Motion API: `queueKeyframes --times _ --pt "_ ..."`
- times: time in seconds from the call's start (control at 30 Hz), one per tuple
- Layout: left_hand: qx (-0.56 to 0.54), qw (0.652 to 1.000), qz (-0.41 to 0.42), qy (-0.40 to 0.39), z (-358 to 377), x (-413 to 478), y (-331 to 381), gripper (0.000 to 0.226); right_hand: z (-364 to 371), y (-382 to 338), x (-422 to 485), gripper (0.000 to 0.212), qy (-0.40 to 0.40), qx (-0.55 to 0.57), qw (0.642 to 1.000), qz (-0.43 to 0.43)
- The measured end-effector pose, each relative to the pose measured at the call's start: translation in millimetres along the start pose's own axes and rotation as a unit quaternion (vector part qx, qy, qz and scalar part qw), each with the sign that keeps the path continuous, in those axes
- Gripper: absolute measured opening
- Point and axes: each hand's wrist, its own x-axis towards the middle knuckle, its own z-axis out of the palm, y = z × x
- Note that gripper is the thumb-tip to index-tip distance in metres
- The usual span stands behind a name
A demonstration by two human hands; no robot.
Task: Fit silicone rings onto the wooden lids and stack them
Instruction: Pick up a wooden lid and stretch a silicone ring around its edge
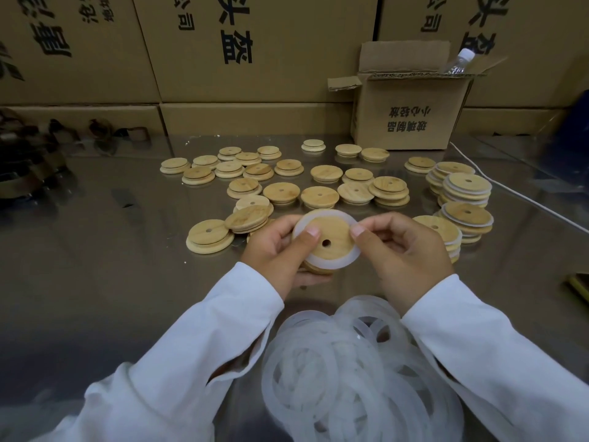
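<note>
Lid [335,230], ring [345,261], one each, in left hand [276,247], right hand [405,250]

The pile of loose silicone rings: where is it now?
In the head view, the pile of loose silicone rings lies bottom centre on the table, between the left sleeve and the right sleeve, nearer the person than the held lid.

We look from head height, forward and down, close over the left hand [274,248] and right hand [406,250] at the desk [105,269].
</note>
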Motion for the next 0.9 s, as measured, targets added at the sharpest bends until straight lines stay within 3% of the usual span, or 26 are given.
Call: queueKeyframes --times 0.27,0.6,0.77,0.9 --pt "0.063 0.998 0.003 0.005 -1.8 1.5 0.2 0.011 3.0 3.8 -1.6 0.020 -0.044 0.016 0.999 0.025" --pt "0.074 0.996 0.040 0.011 -3.6 -0.1 2.6 0.013 4.4 1.8 -0.4 0.015 -0.024 0.038 0.999 0.027" --pt "0.066 0.996 0.061 -0.002 -4.5 -1.7 4.5 0.039 3.1 1.6 0.0 0.016 -0.023 0.017 0.999 0.030" --pt "0.059 0.996 0.073 -0.005 -4.2 -2.7 6.7 0.026 1.4 0.4 1.3 0.017 -0.030 0.021 0.999 0.027"
